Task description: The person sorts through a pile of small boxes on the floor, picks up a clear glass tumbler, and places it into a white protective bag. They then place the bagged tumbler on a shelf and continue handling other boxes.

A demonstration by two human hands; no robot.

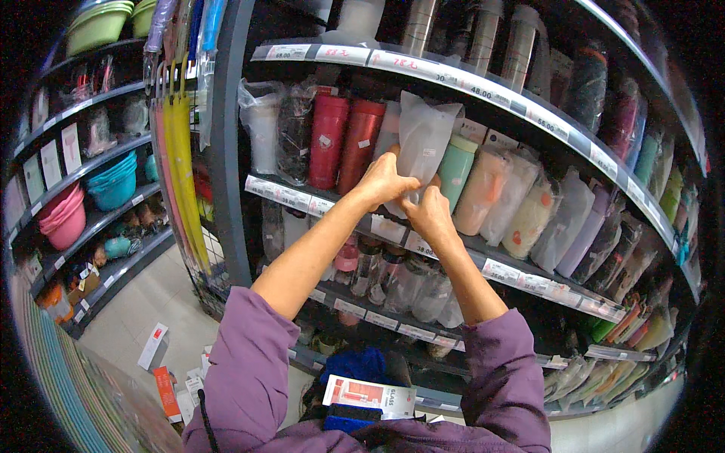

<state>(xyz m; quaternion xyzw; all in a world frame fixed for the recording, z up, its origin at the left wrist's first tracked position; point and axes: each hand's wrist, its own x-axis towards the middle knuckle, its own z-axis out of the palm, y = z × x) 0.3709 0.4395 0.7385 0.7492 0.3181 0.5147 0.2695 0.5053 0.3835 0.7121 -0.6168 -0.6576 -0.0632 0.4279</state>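
Both my hands are on a translucent frosted plastic bag (423,130) at the middle shelf. My left hand (386,180) pinches its lower left side, and my right hand (431,209) grips its bottom end. A small white label is stuck on the bag; its contents cannot be made out. To the left stand a red metallic flask (361,144) and a crimson flask (328,140). Right of the bag is a mint green flask (457,170), then a peach one (481,195) in a clear wrap.
Price tags line the shelf edge (396,233). Folded umbrellas (187,181) hang left of the dark shelf post (233,147). Below are clear jars (391,272). A printed box (371,393) lies close to my body, and several small boxes (167,390) lie at lower left.
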